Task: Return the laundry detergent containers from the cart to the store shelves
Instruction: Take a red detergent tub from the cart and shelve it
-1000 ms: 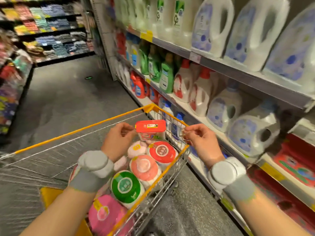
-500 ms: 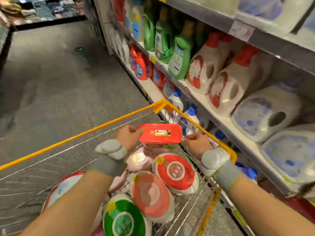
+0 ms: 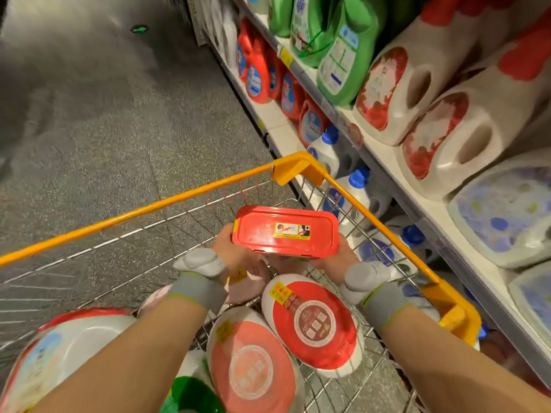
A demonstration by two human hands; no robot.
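A rectangular detergent box with a red lid (image 3: 285,231) is held above the wire cart (image 3: 167,201). My left hand (image 3: 231,248) grips its left end and my right hand (image 3: 338,257) grips its right end from below; most of both hands is hidden by the box. Under them in the cart lie several round detergent tubs: one with a red lid (image 3: 313,320), one with a salmon lid (image 3: 252,368), one with a green lid (image 3: 193,394) and a big one (image 3: 56,353) at lower left. The store shelves (image 3: 384,162) run along the right.
Green bottles (image 3: 337,52), white jugs with red caps (image 3: 396,87), red bottles (image 3: 259,73) and white bottles with blue caps (image 3: 325,150) fill the shelves. The cart's orange rim (image 3: 298,166) stands close to the lower shelf. Grey speckled floor (image 3: 104,114) stretches to the left.
Both hands have lifted the red-lidded box higher above the tubs. The view has tilted down and moved closer to the shelves.
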